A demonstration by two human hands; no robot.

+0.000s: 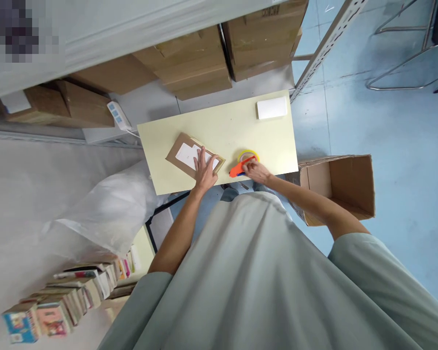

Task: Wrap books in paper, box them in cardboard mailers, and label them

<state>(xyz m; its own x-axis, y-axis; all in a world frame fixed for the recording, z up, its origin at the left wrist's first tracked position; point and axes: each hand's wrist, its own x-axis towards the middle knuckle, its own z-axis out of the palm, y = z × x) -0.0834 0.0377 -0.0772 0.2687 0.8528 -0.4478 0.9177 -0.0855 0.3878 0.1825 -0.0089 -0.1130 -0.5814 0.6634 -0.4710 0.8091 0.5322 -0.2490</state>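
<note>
A flat brown cardboard piece (175, 151) with white paper (185, 154) on it lies at the left of a pale yellow table (219, 131). My left hand (205, 170) rests on the paper with its fingers spread. To the right, my right hand (253, 170) is closed round an orange tape dispenser (237, 170) with a yellow-rimmed tape roll (248, 153), near the table's front edge. A white box (272, 108) sits at the table's back right corner.
Behind the table, cardboard boxes (193, 58) stand under a shelf, beside a white power strip (118, 115). An open cardboard box (336, 189) is on the floor at the right. Books (58, 301) and a plastic bag (113, 209) are at the left.
</note>
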